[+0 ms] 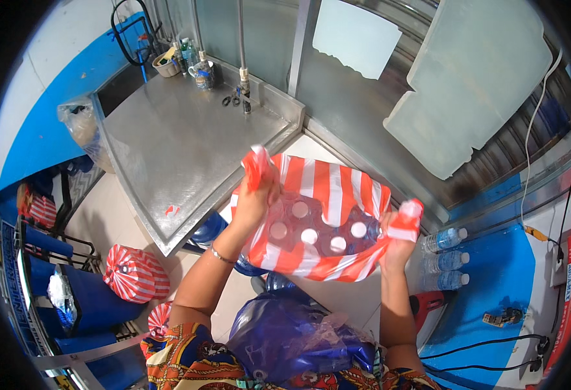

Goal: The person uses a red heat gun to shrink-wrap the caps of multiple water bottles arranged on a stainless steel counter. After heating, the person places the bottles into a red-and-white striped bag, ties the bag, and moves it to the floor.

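A red-and-white striped plastic bag (314, 265) hangs stretched between my two hands, its mouth facing up. Inside it stand several clear bottles with white caps (309, 236). My left hand (261, 192) is closed around one gathered end of the bag, near the corner of the steel table. The other gathered end is in the grip of my right hand (398, 246). A blue-purple plastic bag (290, 336) lies against my lap, below the striped one. What holds up the striped bag from beneath is hidden.
On the left is a stainless steel table (178, 136) with scissors (231, 100), a mug (202, 75) and a tub (166, 67) at its back. A filled striped bag (134, 273) rests on the floor. Water bottles (444, 261) stand at the right, near cables (490, 341).
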Available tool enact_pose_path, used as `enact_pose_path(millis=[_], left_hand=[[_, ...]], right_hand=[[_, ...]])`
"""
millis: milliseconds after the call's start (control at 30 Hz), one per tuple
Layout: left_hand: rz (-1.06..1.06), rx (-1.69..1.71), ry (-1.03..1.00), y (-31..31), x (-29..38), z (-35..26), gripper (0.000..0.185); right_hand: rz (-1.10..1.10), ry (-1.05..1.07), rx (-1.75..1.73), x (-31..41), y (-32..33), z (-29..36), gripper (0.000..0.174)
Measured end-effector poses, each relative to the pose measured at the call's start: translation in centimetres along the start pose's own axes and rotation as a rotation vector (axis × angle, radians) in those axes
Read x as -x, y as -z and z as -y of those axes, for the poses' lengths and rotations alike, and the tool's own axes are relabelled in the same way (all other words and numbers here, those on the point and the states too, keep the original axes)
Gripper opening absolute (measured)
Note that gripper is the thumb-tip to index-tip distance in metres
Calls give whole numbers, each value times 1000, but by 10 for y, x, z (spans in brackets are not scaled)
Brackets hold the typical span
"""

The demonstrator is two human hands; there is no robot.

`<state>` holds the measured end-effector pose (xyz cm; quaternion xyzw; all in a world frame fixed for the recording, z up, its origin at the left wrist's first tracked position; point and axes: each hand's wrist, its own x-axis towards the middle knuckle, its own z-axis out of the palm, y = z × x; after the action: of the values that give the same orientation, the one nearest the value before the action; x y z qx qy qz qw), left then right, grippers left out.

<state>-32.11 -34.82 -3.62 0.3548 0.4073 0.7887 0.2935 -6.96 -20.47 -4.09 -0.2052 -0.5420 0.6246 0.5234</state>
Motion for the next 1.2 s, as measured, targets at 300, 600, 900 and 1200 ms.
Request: enact_pose_path(millis=[300,600,900,1200], left_hand=[[-125,-202,105,-6,-104,19,19],[-154,-878,-189,-11,-54,33,11],[-73,-117,206,-16,-23,6,23],[232,-414,-57,-25,-59,3,24]], right_hand=[[15,120,311,-115,-23,-27,27],[61,400,731,-57,-25,-19,25],[-95,-102,83,-47,-6,1,31],[335,12,288,-82,-29,24,28]])
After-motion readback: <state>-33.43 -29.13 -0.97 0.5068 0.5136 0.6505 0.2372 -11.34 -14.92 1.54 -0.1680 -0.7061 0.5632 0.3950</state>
